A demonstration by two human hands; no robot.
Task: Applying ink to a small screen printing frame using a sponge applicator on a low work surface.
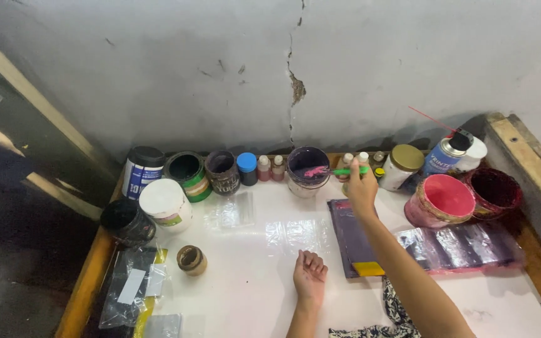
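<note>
Resting loosely curled and empty on the white table (252, 275), the left hand (310, 275) lies near. Farther off, the right hand (362, 188) pinches a green-handled tool (339, 171), lying left-right, its pink tip pointing left over the purple-stained pot (308, 178).

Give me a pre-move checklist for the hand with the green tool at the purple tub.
1. Right hand grips the green-handled tool: ok.
2. Tool tip, coated pink, lies over the purple tub: ok.
3. Tub stands upright on the white table: ok.
4. Left hand steadies the tub: not ok, it rests apart on the table.
5. Small bottles beside the tub are capped: ok.
6. Paint level in the tub: cannot tell.
</note>
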